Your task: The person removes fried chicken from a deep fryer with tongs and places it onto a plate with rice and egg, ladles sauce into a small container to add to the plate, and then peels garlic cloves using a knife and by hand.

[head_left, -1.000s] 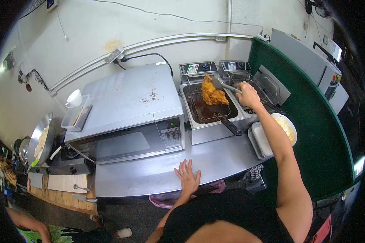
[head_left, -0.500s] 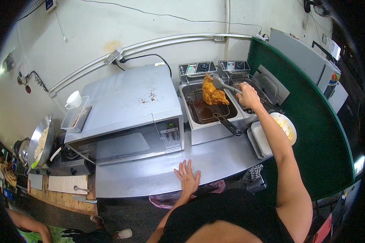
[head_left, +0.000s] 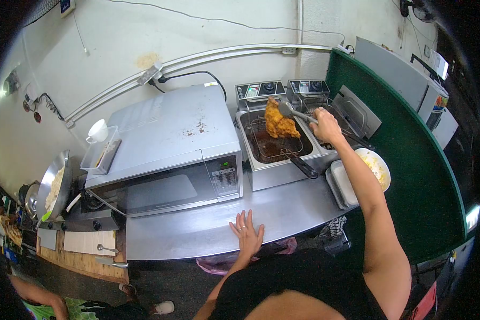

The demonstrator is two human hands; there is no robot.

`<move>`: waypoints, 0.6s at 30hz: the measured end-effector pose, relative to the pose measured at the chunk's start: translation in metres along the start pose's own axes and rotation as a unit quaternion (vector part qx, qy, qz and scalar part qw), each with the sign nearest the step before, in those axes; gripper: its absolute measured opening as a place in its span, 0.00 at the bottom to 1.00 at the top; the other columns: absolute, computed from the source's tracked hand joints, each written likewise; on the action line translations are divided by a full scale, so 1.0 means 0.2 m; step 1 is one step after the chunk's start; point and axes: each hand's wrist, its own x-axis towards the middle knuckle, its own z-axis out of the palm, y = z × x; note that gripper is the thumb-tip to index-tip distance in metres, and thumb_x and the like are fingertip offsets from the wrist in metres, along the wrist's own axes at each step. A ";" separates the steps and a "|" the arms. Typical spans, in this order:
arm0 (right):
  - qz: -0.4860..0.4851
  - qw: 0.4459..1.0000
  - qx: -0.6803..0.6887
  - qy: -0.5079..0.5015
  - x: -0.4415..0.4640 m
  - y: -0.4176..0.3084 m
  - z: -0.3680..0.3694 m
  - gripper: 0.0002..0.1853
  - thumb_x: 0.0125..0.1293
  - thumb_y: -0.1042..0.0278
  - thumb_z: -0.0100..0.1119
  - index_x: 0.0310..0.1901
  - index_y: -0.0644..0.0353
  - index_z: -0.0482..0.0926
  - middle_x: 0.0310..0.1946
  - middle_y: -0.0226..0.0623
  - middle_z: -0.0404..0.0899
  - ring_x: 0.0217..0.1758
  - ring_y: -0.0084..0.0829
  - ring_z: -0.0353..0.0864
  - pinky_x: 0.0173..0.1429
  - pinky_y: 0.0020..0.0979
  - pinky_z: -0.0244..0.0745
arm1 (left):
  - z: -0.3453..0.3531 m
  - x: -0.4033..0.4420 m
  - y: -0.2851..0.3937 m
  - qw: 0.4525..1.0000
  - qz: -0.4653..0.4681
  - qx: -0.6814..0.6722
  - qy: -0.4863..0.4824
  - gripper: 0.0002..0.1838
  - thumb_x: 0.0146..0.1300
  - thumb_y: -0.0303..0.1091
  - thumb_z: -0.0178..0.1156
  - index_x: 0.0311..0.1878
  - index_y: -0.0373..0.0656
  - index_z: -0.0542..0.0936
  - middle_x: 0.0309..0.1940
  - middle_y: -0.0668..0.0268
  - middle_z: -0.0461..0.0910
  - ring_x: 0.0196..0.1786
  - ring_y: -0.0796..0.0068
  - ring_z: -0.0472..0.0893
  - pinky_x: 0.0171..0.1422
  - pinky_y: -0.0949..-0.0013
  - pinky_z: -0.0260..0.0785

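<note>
My right hand (head_left: 327, 126) is closed around metal tongs (head_left: 302, 115), whose tips grip a large golden-brown fried piece (head_left: 280, 122). The piece hangs over the left fryer basin (head_left: 261, 154), above dark oil and a wire basket with a black handle (head_left: 302, 164). My left hand (head_left: 246, 232) rests with fingers spread on the front edge of the steel counter (head_left: 186, 234), holding nothing. The second fryer (head_left: 325, 144) is partly hidden behind my right hand and the tongs.
A microwave (head_left: 170, 144) stands left of the fryers, with a plastic tub (head_left: 102, 154) and white cup (head_left: 97, 131) on top. White containers (head_left: 342, 184) and a bowl (head_left: 377, 168) are at right, beside a green partition (head_left: 421, 176). Far left are a wok (head_left: 56, 184) and a person's arm (head_left: 37, 293).
The fried piece and tongs have shifted very slightly over the fryer. My left hand has stayed on the counter edge.
</note>
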 end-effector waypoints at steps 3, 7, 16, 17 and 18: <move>-0.006 1.000 0.014 0.010 0.00 -0.02 -0.02 0.16 0.53 0.67 0.63 0.39 0.66 0.72 0.44 0.49 0.74 0.48 0.51 0.76 0.51 0.46 0.73 | 0.00 0.00 0.00 1.000 0.001 0.000 0.002 0.38 0.59 0.45 0.58 0.69 0.41 0.55 0.66 0.49 0.52 0.72 0.48 0.47 0.71 0.35 0.26; -0.011 1.000 0.014 0.010 0.01 -0.01 0.01 0.15 0.52 0.67 0.63 0.38 0.66 0.72 0.44 0.49 0.74 0.48 0.51 0.76 0.52 0.47 0.72 | 0.00 0.00 0.00 1.000 -0.001 0.000 0.004 0.38 0.59 0.45 0.58 0.69 0.41 0.55 0.66 0.50 0.52 0.72 0.49 0.47 0.71 0.35 0.26; -0.011 1.000 0.006 -0.004 -0.01 -0.01 0.04 0.15 0.53 0.67 0.62 0.38 0.66 0.72 0.43 0.50 0.73 0.48 0.52 0.76 0.50 0.47 0.72 | -0.01 0.00 0.01 1.000 -0.003 -0.011 0.006 0.38 0.58 0.45 0.58 0.68 0.41 0.56 0.66 0.49 0.53 0.72 0.48 0.47 0.71 0.36 0.25; -0.013 1.000 0.007 -0.002 -0.02 -0.02 0.04 0.15 0.53 0.67 0.62 0.38 0.66 0.72 0.43 0.50 0.73 0.48 0.52 0.76 0.50 0.47 0.72 | 0.00 0.00 0.00 1.000 -0.002 -0.011 0.007 0.38 0.58 0.45 0.58 0.68 0.41 0.56 0.66 0.49 0.53 0.72 0.48 0.47 0.71 0.36 0.25; -0.015 1.000 0.008 0.001 -0.02 -0.01 0.03 0.15 0.53 0.68 0.62 0.38 0.66 0.72 0.43 0.50 0.73 0.48 0.52 0.76 0.50 0.48 0.72 | 0.00 0.00 0.00 1.000 0.000 -0.010 0.008 0.38 0.58 0.45 0.58 0.68 0.41 0.56 0.66 0.49 0.53 0.72 0.48 0.47 0.71 0.36 0.25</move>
